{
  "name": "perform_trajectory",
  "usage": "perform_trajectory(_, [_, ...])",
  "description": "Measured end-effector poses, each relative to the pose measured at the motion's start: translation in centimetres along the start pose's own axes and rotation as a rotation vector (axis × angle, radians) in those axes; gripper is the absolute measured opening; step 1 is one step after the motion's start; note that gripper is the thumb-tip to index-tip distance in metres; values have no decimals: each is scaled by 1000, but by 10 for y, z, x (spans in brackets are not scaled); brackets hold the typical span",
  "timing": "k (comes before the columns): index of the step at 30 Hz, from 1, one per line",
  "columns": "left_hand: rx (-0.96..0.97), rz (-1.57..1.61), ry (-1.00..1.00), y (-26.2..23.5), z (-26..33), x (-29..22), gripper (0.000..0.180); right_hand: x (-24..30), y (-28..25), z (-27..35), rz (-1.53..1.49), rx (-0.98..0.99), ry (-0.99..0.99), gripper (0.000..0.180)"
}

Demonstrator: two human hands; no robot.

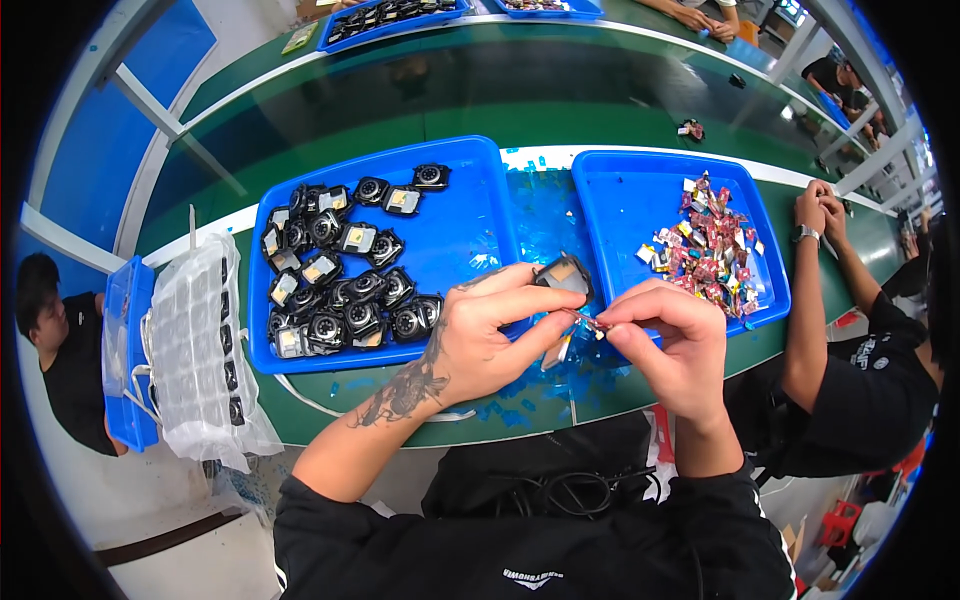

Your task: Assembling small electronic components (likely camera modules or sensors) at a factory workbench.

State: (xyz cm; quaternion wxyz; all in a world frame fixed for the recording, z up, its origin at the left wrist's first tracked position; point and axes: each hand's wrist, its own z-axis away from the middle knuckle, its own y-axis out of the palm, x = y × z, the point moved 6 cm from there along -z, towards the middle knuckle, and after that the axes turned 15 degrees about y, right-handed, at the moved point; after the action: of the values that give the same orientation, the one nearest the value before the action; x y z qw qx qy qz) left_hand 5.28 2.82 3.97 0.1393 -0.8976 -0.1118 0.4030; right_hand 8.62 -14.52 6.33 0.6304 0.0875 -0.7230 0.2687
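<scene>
Between the two trays, my left hand (pixel 490 330) grips a black watch case (pixel 566 276) with a greyish-tan square inside. My right hand (pixel 668 335) pinches a small reddish electronic part (pixel 594 322) just beside the case, close to my left fingertips. Whether that part is still joined to the case cannot be made out. To the left, a blue tray (pixel 480 180) holds many similar black watch cases (pixel 325 228), some showing round backs. On the right, another blue tray (pixel 610 200) carries a pile of small red, white and yellow parts (pixel 705 250).
Blue film scraps (pixel 535 385) lie on the green bench (pixel 440 430) between the trays. A stack of clear plastic trays (pixel 195 340) stands at the left. Close on the right, a co-worker (pixel 840 370) sits with raised hands. Across the bench, more blue trays (pixel 385 25) hold parts.
</scene>
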Motion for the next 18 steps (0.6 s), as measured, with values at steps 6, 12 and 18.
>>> perform_trajectory(6, [87, 202, 37, 8, -1, 2, 18, 0, -2, 2, -42, -48, 64, 4])
perform_trajectory(12, [-63, 438, -290, 20, 9, 10, 12, -13, -1, 6, -32, -135, 12, 6])
perform_trajectory(18, [-3, 450, -325, 16, 11, 12, 19, -9, 6, -3, -105, -95, 10, 25])
